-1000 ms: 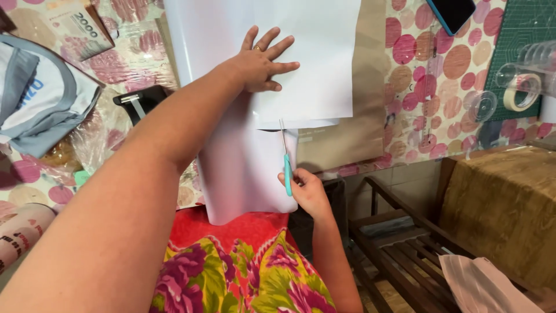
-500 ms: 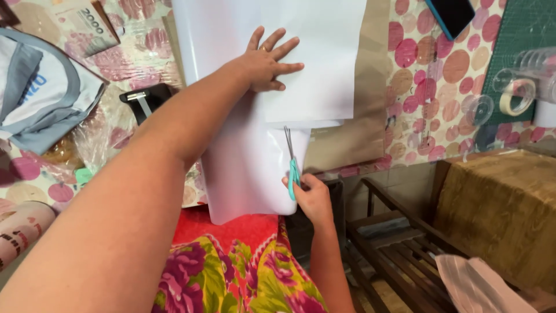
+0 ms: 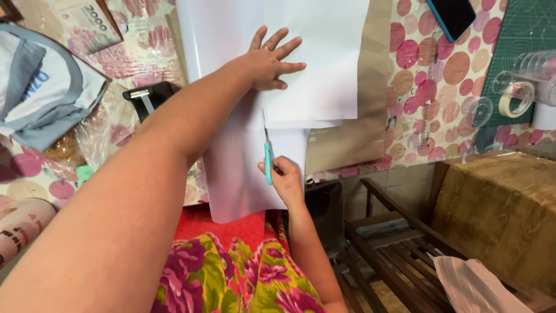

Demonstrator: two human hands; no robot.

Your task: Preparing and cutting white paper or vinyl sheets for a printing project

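At frame centre, a white sheet [image 3: 231, 168] is being pressed flat by the splayed left hand [image 3: 269, 61], while teal-handled scissors [image 3: 267, 156] are being gripped by the right hand [image 3: 285, 181]. A tape roll [image 3: 515, 98] is lying at the right; the blades are hard to discern.

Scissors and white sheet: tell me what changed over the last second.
The right hand and the teal-handled scissors shifted slightly up along the white sheet, blades toward the table edge. The left hand stayed spread flat on the sheet; the tape roll did not move.
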